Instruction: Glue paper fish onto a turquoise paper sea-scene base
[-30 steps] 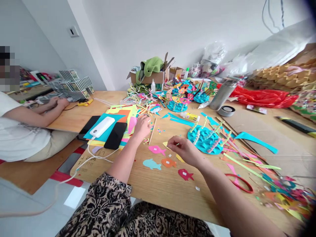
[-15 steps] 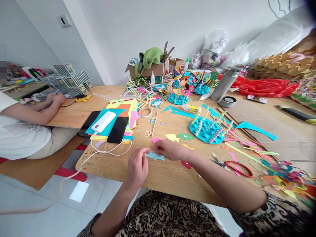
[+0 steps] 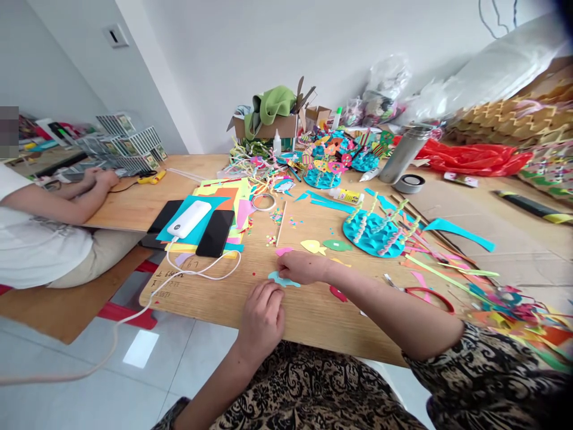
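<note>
A light-blue paper fish [image 3: 276, 276] lies flat on the table in front of me. My right hand [image 3: 304, 267] is above it, fingers bent down and pressed together at its surface; whatever they pinch is hidden. At the fish's lower edge rests my left hand [image 3: 264, 307], palm down, fingers stretched out and lying on the paper and tabletop. Around them are a pink paper cutout [image 3: 283, 252], a yellow paper fish [image 3: 313, 246], a green one [image 3: 337, 245] and a red one [image 3: 338, 293]. A small red dot [image 3: 253, 274] sits left of the blue fish.
Red-handled scissors [image 3: 430, 297] and paper scraps [image 3: 514, 316] lie right. Beyond stand a blue base with twisted stems [image 3: 373, 234], a glue bottle [image 3: 347, 196] and a steel flask [image 3: 406, 154]. Left are a phone [image 3: 215, 233] and cabled power bank [image 3: 189, 219]; another person's hands [image 3: 101, 178] are farther left.
My left hand has moved right and nearer to me, from a pinch to lying beside the blue fish. My right hand has stayed over the fish, shifting slightly. The red dot is now uncovered.
</note>
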A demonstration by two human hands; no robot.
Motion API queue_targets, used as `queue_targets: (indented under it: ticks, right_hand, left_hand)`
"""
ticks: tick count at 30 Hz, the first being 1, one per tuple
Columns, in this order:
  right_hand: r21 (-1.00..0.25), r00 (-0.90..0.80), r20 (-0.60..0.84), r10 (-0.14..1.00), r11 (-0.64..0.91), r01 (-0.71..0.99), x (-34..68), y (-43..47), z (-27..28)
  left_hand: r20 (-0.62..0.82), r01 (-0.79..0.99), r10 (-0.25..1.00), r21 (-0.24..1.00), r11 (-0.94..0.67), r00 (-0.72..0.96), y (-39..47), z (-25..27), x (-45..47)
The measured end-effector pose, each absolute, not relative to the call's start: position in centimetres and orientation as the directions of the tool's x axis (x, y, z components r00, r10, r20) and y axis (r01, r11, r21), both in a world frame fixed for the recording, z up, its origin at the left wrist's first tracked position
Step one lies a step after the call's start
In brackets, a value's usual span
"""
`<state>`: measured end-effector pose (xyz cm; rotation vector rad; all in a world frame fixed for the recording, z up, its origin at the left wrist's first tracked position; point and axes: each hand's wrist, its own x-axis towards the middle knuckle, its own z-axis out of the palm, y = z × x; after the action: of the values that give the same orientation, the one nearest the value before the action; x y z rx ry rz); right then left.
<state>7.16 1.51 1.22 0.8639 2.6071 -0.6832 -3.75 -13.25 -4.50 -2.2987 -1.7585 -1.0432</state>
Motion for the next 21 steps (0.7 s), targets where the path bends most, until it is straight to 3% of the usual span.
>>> queue_targets:
  ticks: [7, 21]
  right_hand:
    - [-0.327, -0.767, -0.444, 0.463, 0.713, 0.62, 7.1, 1.7, 1.3]
    - [-0.219, -0.733, -0.465, 0.496, 0.738, 0.639, 6.7, 0.4, 2.9]
  left_hand:
    - [0.513, 0.896, 0.844, 0.286, -0.338, 0.155, -13.2, -4.9, -3.8]
    - [0.526, 0.895, 0.839, 0.295, -0.334, 0.14, -13.1, -4.9, -3.8]
